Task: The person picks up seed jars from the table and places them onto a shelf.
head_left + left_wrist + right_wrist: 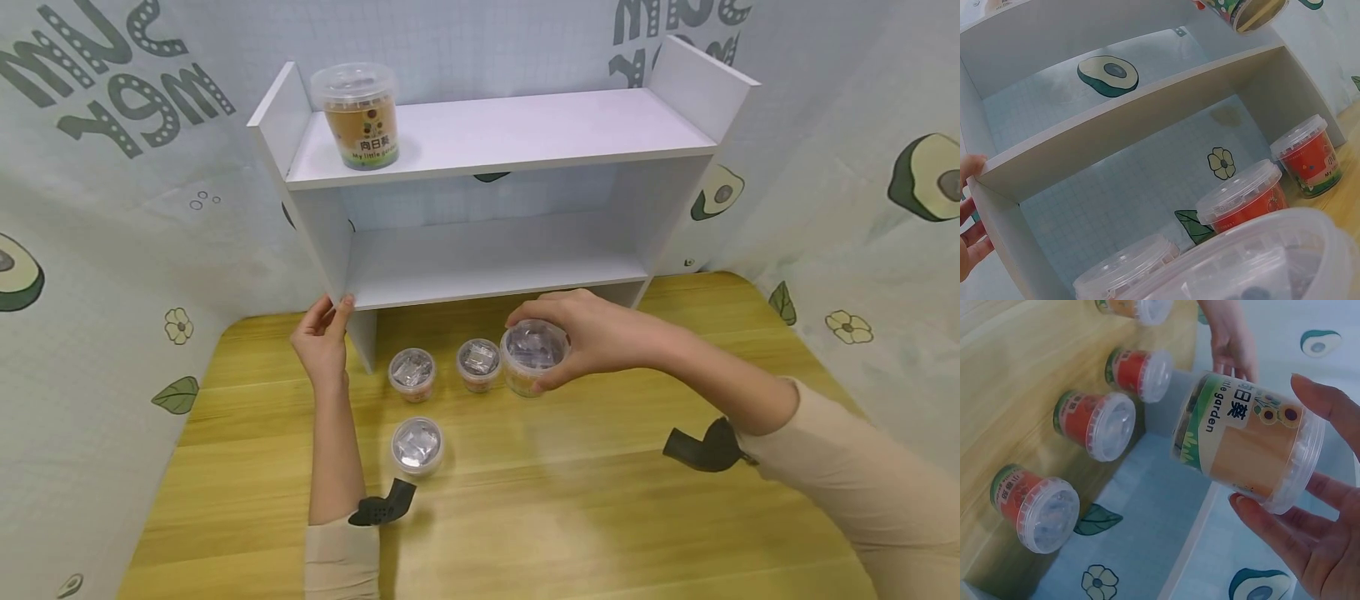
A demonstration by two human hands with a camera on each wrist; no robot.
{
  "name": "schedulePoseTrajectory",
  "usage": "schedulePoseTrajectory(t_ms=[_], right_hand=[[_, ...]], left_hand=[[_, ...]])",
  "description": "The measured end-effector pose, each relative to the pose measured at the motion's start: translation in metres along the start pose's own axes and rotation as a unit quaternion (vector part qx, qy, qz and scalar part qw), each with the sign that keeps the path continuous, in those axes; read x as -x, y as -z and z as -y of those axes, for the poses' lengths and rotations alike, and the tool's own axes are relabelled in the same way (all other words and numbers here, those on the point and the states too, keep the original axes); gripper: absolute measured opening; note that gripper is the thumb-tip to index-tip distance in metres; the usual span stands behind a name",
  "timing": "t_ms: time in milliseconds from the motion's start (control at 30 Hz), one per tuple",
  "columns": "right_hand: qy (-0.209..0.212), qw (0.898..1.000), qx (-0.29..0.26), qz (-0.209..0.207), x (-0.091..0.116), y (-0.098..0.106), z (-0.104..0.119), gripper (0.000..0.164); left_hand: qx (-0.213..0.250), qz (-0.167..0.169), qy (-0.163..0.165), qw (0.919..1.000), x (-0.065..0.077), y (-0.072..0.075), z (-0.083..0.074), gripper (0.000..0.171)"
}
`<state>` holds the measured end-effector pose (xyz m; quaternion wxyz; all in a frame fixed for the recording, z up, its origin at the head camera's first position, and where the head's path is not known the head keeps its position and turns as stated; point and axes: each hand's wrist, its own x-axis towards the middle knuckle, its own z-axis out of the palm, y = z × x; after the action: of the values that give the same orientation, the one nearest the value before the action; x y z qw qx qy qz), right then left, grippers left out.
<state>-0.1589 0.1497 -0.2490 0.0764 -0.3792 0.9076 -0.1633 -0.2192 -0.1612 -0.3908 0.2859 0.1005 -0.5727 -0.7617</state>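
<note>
My right hand (588, 333) grips a clear-lidded plastic tub (534, 348) round its sides, thumb opposite the fingers, in front of the white shelf unit's lower board. In the right wrist view this tub (1244, 440) lies tilted, with an orange sunflower label. My left hand (322, 340) holds the left side panel of the shelf unit (487, 258), thumb at its front edge. Two small lidded tubs (412, 372) stand under the lower board; another tub (417, 446) is nearer me. The right wrist view shows a third red tub (1038, 512) in that row, hidden in the head view.
A tall sunflower-label tub (362, 121) stands at the left end of the top board. The shelf unit stands on a wooden table (585, 517), with an avocado-print cloth (187, 250) hanging behind and on both sides.
</note>
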Motion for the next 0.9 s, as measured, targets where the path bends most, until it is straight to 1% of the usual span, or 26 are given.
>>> schedulePoseTrajectory(t_ms=[133, 267, 400, 533, 733, 900], right_hand=[[0.003, 1.000, 0.002, 0.003, -0.001, 0.002, 0.001, 0.066], [0.003, 1.000, 0.000, 0.005, -0.003, 0.004, 0.001, 0.065], [0.002, 1.000, -0.002, 0.011, -0.004, 0.010, 0.003, 0.065], [-0.001, 1.000, 0.001, 0.012, -0.007, 0.021, 0.005, 0.067], [-0.001, 1.000, -0.001, 0.009, -0.011, 0.040, 0.010, 0.067], [-0.012, 1.000, 0.014, 0.016, -0.017, 0.055, 0.014, 0.067]], left_hand=[[-0.008, -0.001, 0.007, 0.9999, 0.000, 0.001, 0.000, 0.035], [-0.009, 0.000, 0.009, 0.9999, -0.001, 0.002, 0.000, 0.036], [-0.014, 0.002, 0.015, 0.9998, -0.001, 0.002, 0.000, 0.039], [-0.014, 0.005, 0.021, 0.9997, 0.000, 0.002, -0.001, 0.041], [-0.012, 0.004, 0.018, 0.9998, 0.001, 0.001, -0.001, 0.038], [-0.004, 0.002, 0.016, 0.9999, 0.001, 0.000, -0.002, 0.034]])
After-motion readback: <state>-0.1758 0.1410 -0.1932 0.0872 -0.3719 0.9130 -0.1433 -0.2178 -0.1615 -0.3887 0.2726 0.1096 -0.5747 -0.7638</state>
